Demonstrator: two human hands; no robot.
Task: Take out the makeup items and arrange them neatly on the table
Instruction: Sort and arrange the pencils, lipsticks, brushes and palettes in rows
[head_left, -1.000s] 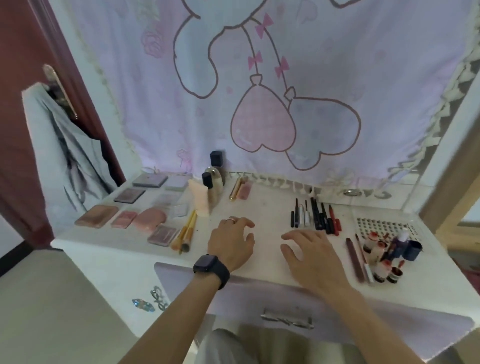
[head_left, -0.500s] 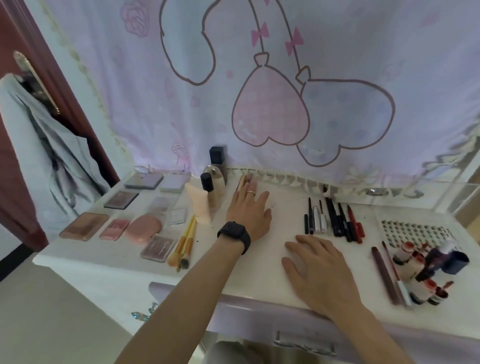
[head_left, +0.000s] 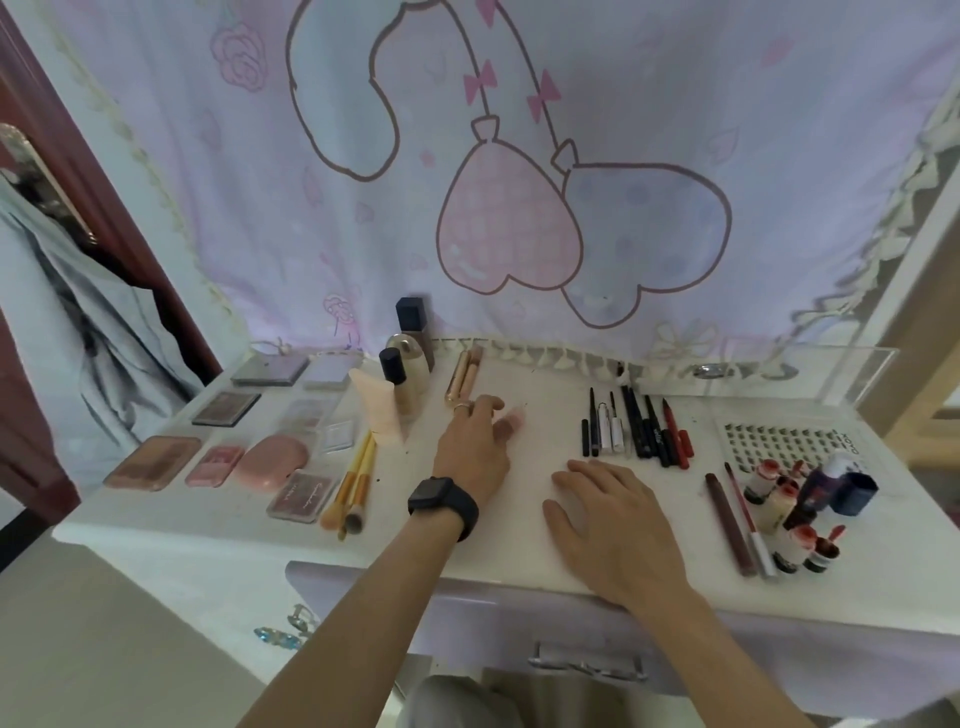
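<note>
Far left on the white surface (head_left: 519, 551) sits a bunch of flat pink and brown compact cases (head_left: 153, 462), then yellow-handled brushes (head_left: 356, 478) beside a peach squeeze tube (head_left: 376, 410) and a black-capped beige foundation bottle (head_left: 400, 384); the left hand (head_left: 472, 447) has its fingers curled, pinching a small pink lipstick tube (head_left: 513, 422) just in front of a gold tube (head_left: 462, 382), bit blurry tho. The right hand (head_left: 613, 514) lies flat on the surface, fingers loosely spread, holding nothing; past it there's a row of black and red pencils (head_left: 639, 431), then little red-capped bottles (head_left: 779, 499) near the right edge.
</note>
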